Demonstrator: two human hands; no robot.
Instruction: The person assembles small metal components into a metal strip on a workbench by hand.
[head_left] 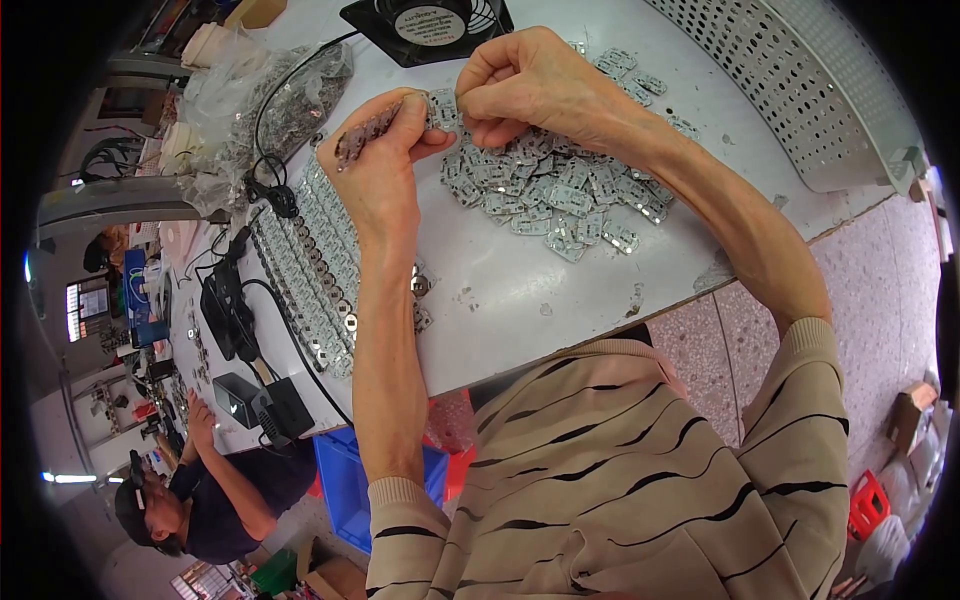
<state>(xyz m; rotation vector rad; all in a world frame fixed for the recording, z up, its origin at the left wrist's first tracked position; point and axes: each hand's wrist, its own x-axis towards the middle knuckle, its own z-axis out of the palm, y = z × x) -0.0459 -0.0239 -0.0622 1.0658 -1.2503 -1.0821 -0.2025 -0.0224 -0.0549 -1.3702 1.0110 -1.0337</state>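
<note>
Both hands' grip pinched on a strip of metal clips (400,118) (small, silvery, stamped)

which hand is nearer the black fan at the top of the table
Right. The right hand is just below the black fan, over the loose metal parts; the left hand is lower and further left.

A heap of metal parts (560,190) lies on the table (520,290), rows of parts (315,265) to its left.
</note>
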